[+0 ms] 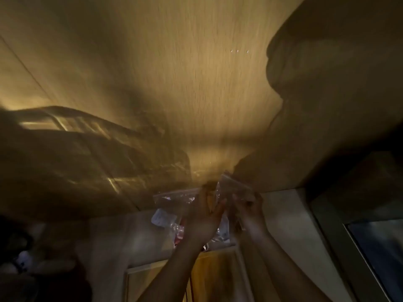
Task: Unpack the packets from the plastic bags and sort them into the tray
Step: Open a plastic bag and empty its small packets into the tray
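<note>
Unpacking step: both hands' fingers pinched a clear plastic bag; next, pull the mouth apart.

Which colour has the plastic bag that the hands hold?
The plastic bag is clear, see-through; red and white contents show inside. Head view, dim and blurred.

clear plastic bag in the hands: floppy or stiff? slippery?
Likely floppy: the clear plastic bag looks creased and sags between the left hand and right hand. Probably slick, given the glossy glints on its film. Seemingly light, since it is held up by the fingers alone, though the picture is dim and blurred.
</note>
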Demonstrator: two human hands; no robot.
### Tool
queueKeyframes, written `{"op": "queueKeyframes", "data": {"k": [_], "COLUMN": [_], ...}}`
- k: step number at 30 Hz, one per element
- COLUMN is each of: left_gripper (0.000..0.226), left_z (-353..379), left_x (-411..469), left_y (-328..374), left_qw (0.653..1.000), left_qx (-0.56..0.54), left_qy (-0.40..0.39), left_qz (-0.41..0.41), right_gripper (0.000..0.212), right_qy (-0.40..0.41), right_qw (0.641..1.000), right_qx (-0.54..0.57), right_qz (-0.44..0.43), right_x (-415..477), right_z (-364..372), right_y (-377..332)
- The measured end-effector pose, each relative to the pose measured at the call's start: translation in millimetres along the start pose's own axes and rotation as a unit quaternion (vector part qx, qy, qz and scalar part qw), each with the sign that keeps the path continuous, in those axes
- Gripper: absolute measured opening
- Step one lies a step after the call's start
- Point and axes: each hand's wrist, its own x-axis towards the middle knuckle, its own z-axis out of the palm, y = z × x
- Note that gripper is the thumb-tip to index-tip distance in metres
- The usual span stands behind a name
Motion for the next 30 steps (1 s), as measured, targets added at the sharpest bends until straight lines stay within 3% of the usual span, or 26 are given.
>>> {"op": "queueKeyframes", "data": {"k": [2,5,8,10,14,19,26,30], "left_gripper": [0.048,0.040,0.005,0.016,0.017,0.007,0.005,0.014], "left_z": [4,4,0,-5,-20,-46,-90,-104], "left_x": [2,1,-2,-6,-22,-52,-99,-126], "left_y": [2,-2,-4,-3,7,22,43,50], "left_qw": [0.997,0.996,0.994,0.993,0.994,0.991,0.991,0.994], "left_qx": [-0.050,-0.035,-0.057,-0.069,-0.085,-0.128,-0.125,-0.019], "left_qy": [-0.016,-0.024,-0.018,-0.008,0.010,0.017,-0.027,-0.096], "left_qz": [-0.052,-0.082,-0.094,-0.097,-0.066,-0.039,-0.031,-0.045], "right_gripper": [0.049,0.045,0.021,0.011,0.024,0.004,0.026,0.026], "right_qy": [-0.011,-0.033,-0.053,-0.029,-0.008,-0.025,-0.148,-0.237], "right_qw": [0.996,0.984,0.975,0.977,0.990,0.996,0.983,0.958], "right_qx": [0.054,0.122,0.169,0.167,0.110,0.080,0.002,-0.086], "right_qz": [0.069,0.129,0.136,0.131,0.086,0.007,-0.104,-0.138], "right_x": [1,-3,-10,-12,-24,-48,-82,-99], "right_z": [4,7,9,8,10,15,17,12], "right_y": [2,6,-1,-4,-15,-45,-73,-81]}}
